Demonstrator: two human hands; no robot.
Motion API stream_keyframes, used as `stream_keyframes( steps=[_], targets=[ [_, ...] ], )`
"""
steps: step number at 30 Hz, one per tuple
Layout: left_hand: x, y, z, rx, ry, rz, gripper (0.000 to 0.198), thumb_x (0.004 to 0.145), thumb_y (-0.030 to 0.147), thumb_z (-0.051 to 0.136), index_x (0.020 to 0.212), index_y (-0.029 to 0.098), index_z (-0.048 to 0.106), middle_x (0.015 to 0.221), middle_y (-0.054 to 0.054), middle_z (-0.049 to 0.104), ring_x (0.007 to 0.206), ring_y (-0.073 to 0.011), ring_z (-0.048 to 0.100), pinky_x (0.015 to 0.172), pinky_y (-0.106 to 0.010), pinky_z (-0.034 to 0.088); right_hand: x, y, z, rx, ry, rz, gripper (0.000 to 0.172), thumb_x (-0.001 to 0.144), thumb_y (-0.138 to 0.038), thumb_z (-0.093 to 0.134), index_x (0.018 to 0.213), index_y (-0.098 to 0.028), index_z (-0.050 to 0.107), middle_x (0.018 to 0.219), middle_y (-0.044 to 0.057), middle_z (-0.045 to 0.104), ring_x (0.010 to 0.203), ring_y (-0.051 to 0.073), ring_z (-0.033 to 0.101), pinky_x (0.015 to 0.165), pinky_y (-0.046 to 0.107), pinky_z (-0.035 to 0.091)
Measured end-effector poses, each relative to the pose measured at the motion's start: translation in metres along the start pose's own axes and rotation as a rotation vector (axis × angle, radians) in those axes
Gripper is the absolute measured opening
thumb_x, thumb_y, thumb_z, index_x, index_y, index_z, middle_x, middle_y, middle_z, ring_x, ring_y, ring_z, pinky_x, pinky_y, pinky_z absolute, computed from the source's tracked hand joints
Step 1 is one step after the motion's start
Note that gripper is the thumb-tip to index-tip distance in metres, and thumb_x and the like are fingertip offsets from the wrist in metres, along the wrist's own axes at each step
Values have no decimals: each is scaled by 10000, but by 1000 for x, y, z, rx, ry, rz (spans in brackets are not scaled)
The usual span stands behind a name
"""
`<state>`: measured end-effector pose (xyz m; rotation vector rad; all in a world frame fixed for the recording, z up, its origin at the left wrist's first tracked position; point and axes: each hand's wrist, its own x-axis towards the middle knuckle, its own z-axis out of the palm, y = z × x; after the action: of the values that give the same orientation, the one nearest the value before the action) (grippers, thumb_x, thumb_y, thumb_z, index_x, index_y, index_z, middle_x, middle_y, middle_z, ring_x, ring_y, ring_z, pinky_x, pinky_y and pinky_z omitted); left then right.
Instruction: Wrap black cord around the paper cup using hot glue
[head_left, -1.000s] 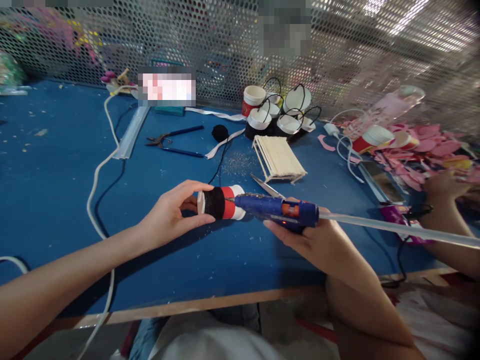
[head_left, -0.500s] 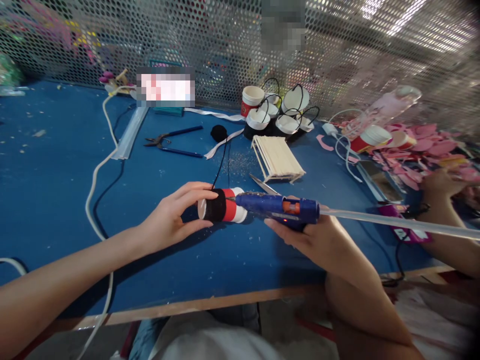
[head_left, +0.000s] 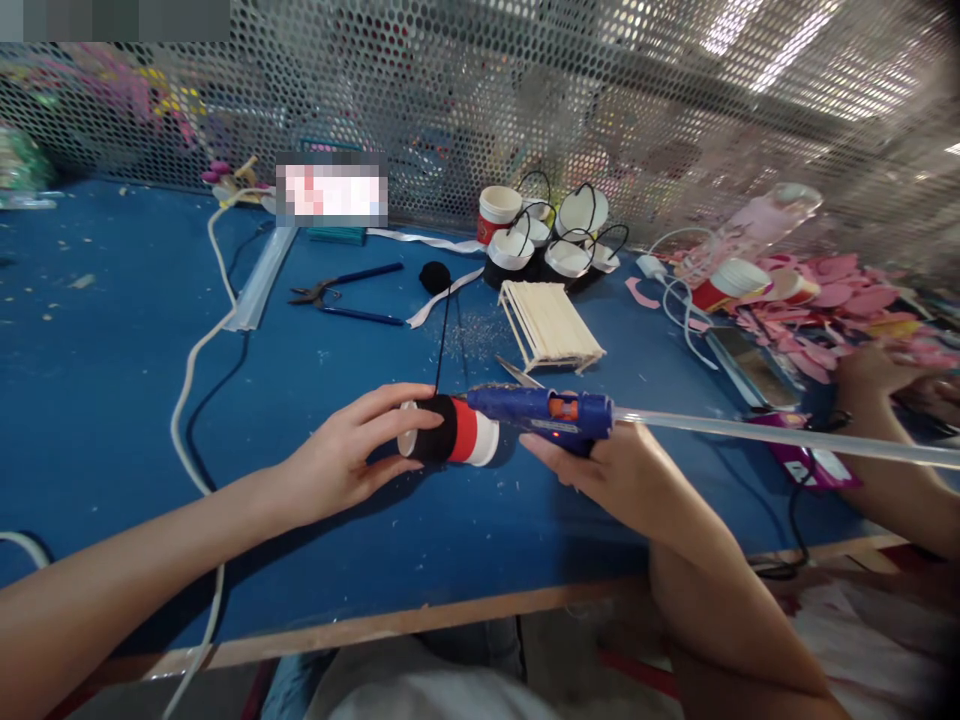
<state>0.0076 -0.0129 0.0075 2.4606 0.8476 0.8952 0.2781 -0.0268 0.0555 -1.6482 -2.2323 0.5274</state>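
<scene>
A paper cup (head_left: 466, 432) lies on its side on the blue table, red and white at one end and wrapped in black yarn at the other. My left hand (head_left: 367, 440) grips the wrapped end between fingers and thumb. A strand runs from the cup up to a black yarn ball (head_left: 434, 277). My right hand (head_left: 607, 470) is closed round a blue hot glue gun (head_left: 540, 408) with a long clear glue stick in its back. The gun's nozzle is over the cup's upper side, beside the yarn; its very tip is hard to make out.
Scissors (head_left: 517, 372) lie partly behind the gun, near a small wooden-stick stand (head_left: 553, 325). Pliers (head_left: 349, 294), glue sticks (head_left: 262, 280) and a white cable (head_left: 187, 380) are to the left. Several black-wrapped cups (head_left: 568, 258) stand behind. At right, a co-worker's hand (head_left: 874, 375) is by pink pieces.
The glue gun's nozzle has shifted slightly up and back toward the cup's upper edge. My left hand keeps its hold on the cup. The whole view has tilted a little.
</scene>
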Motion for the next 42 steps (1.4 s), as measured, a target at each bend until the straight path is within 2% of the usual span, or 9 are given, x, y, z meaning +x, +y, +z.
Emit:
stream_keyframes(
  steps=[5,8,11,16,21,24,28,35,42],
  targets=[
    [0,0,0,-26,-8,-6,324,843,176,545,1162,201,490,1280,-136,484,1171,-226,505,947,-379,480,-3,-3,-3,-6,36,-52,391,804,-433,535,488,-210,478,416,-23,511,415,115,503,409,234,415],
    [0,-2,0,-53,8,-53,353,829,204,575,1170,196,485,1266,-139,491,1181,-233,490,974,-412,455,-6,-3,-4,-47,82,-153,300,815,-399,531,578,-215,543,555,13,607,619,176,625,565,272,505],
    [0,-5,2,-152,43,-150,393,806,244,610,1179,203,494,1263,-129,490,1169,-242,493,932,-413,491,-8,0,-3,-79,112,-242,237,814,-403,526,712,-210,619,759,61,671,826,243,647,709,350,529],
    [2,-4,4,-406,109,-350,442,744,287,675,1144,196,509,1214,-106,510,997,-195,592,834,-359,548,-9,-2,-3,-109,126,-293,251,838,-403,493,755,-202,619,712,47,654,693,210,632,621,337,526],
    [6,0,0,-633,80,-632,528,705,339,704,1153,193,467,893,-50,655,786,-180,660,736,-345,561,-9,-6,-5,-98,109,-370,253,863,-361,454,706,-219,594,648,15,636,613,173,604,568,300,497],
    [7,0,-2,-672,96,-697,503,699,366,699,1119,192,484,913,-54,651,743,-183,666,645,-309,558,-10,-7,-4,-110,108,-363,204,847,-357,494,729,-219,588,653,9,632,620,164,600,562,280,489],
    [8,0,-2,-662,116,-695,460,710,386,681,1086,186,507,1026,-66,608,669,-146,651,577,-278,541,-10,-9,-4,-88,102,-350,211,855,-358,463,760,-224,595,668,11,635,615,160,601,554,272,491],
    [5,4,-1,-671,85,-658,503,701,346,704,1122,189,478,841,-42,668,744,-179,662,673,-315,561,-7,-8,-5,-4,90,-295,209,834,-370,499,773,-213,624,753,28,672,699,175,642,634,285,521],
    [1,2,5,-456,132,-379,474,716,296,706,1134,190,511,1106,-97,569,787,-147,624,719,-319,576,-5,-5,-3,52,97,-120,271,797,-399,554,595,-220,570,478,-10,583,475,146,573,460,255,466]
  ],
)
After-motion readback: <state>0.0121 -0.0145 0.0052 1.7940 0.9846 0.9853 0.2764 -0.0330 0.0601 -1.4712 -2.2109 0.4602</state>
